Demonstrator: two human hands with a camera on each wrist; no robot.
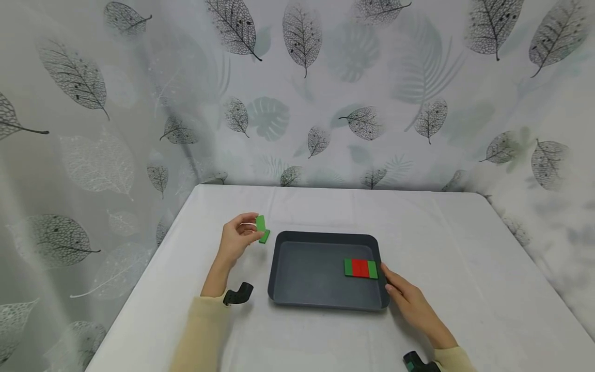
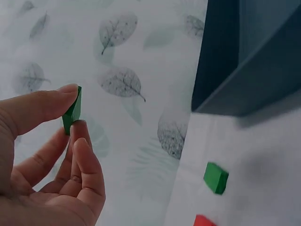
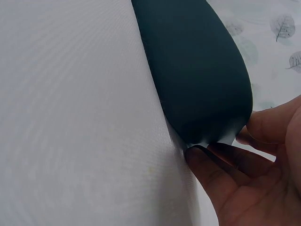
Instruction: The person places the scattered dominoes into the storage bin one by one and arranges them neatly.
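Note:
My left hand (image 1: 236, 240) pinches a green block (image 1: 261, 223) between thumb and fingertips, a little above the table to the left of the tray. In the left wrist view this held green block (image 2: 73, 111) stands edge-on. Below it, a second green block (image 1: 264, 236) lies on the table. Around the right rim of the dark grey tray (image 1: 302, 279) my right hand (image 1: 413, 305) holds on, thumb on one side and fingers on the other, as the right wrist view shows. Inside the tray, near its right wall, green blocks (image 1: 348, 267) flank a red section (image 1: 360, 268) in one flat row.
Part of a red block (image 2: 203, 221) shows at the bottom of the left wrist view, close to the loose green one. The white table (image 1: 418, 217) extends around the tray. A leaf-patterned curtain (image 1: 279, 119) hangs behind and beside it.

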